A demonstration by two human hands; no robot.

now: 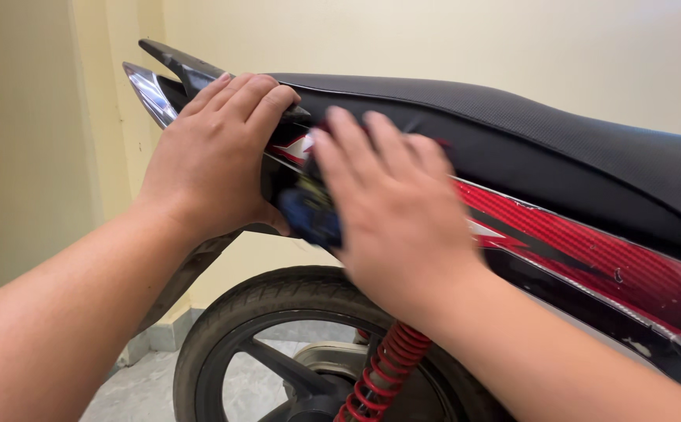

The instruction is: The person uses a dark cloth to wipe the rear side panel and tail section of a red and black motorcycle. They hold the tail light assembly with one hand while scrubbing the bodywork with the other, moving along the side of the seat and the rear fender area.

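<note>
Head view: dark blue blurred cloth (311, 215) is pressed flat by open right hand (391, 211) against glossy red-and-black motorcycle side panel (590, 258); tail section (172, 78) is gripped by left hand (215, 152).

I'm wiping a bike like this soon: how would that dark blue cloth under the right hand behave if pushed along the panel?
The dark blue cloth looks bunched under the right hand, so it is probably soft and floppy. The red side panel looks glossy, so it would likely slide easily. Its blur makes the texture hard to judge.
</note>
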